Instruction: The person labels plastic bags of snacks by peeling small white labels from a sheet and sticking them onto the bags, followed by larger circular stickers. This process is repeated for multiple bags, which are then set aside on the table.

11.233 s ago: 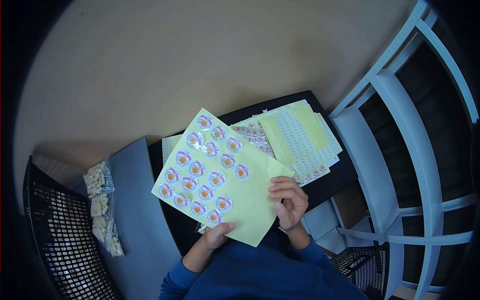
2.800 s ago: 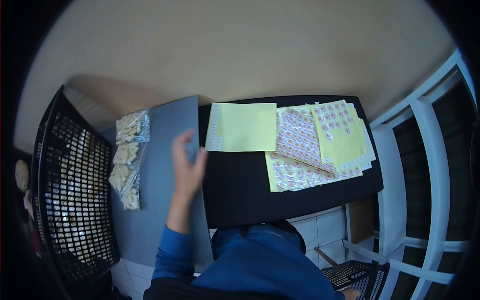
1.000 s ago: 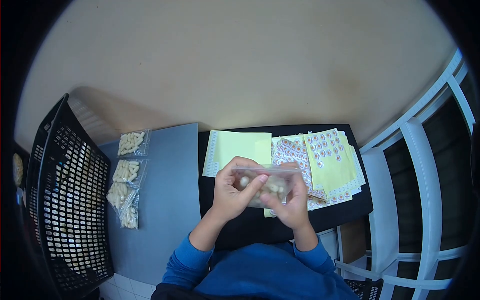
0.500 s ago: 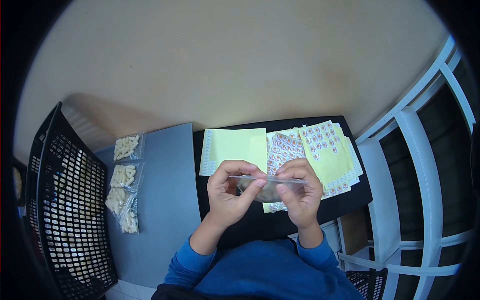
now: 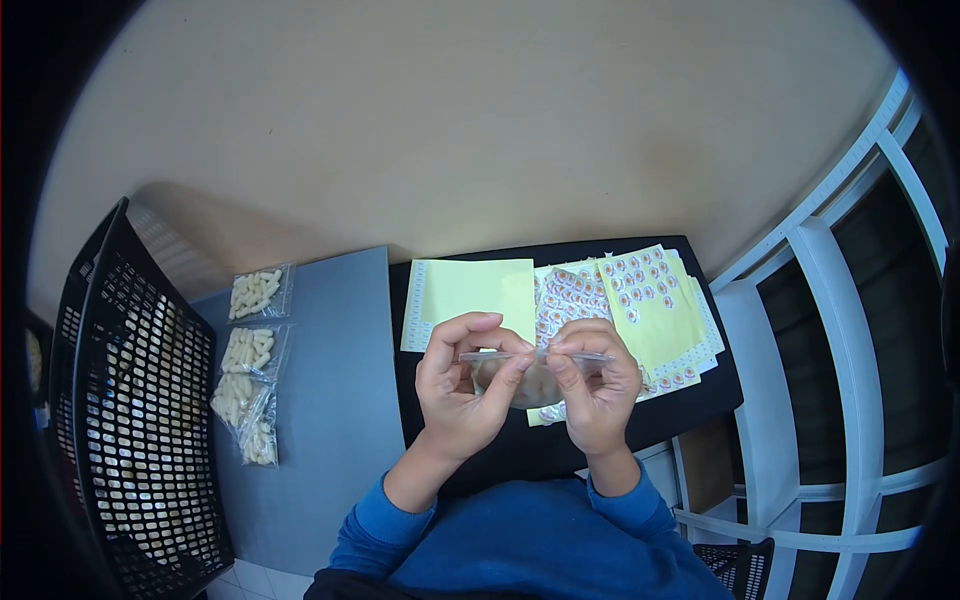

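In front of my body, a clear plastic zip bag (image 5: 532, 388) with pale contents hangs between my hands, its top edge running level. My left hand (image 5: 455, 390) pinches that edge near its middle with thumb and forefinger. Close beside it, my right hand (image 5: 600, 392) also pinches the edge, thumb on the near side. The fingers partly hide the bag. Behind the hands lie a mostly bare yellow sheet (image 5: 485, 295) and several sheets of round orange-and-white stickers (image 5: 572, 290), the one on the right being a partly used yellow sticker sheet (image 5: 650, 335).
Several clear bags of pale, stick-like pieces (image 5: 257, 293) lie on the grey tabletop (image 5: 335, 420) at left. A tall black slotted basket (image 5: 145, 420) stands at the far left. The sheets rest on a black table (image 5: 705, 400). White-framed shelving (image 5: 838, 340) rises at right.
My right thumb and fingertips have shifted left along the bag's top edge, closer to the left hand's pinch. The bag stays in both hands.
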Motion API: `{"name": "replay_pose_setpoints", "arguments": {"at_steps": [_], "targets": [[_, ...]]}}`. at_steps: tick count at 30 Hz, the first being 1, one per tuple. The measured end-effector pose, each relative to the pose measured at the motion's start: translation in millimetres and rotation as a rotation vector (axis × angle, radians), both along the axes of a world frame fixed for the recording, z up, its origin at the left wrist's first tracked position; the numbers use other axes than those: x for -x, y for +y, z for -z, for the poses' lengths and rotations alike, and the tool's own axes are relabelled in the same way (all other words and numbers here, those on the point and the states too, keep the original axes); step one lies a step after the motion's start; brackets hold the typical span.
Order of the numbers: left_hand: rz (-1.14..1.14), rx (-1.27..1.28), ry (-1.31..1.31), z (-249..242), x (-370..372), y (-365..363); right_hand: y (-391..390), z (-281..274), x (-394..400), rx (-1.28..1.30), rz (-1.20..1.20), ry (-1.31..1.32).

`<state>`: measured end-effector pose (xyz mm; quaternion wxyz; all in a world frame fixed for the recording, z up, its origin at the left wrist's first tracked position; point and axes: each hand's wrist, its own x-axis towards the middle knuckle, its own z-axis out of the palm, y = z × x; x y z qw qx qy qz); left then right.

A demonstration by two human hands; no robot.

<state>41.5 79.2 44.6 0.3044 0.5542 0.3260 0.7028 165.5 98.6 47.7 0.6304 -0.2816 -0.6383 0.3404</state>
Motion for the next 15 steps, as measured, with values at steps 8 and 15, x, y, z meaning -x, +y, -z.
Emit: {"name": "replay_pose_setpoints", "arguments": {"at_steps": [8,15], "targets": [[0.017,0.042,0.019,-5.0,5.6,4.7,1.6,-0.8,1.2,-0.021,-0.015,-0.018],[0.119,0.065,0.125,-1.9,17.8,6.7,2.5,6.1,-0.3,-0.002,-0.129,-0.067]]}}
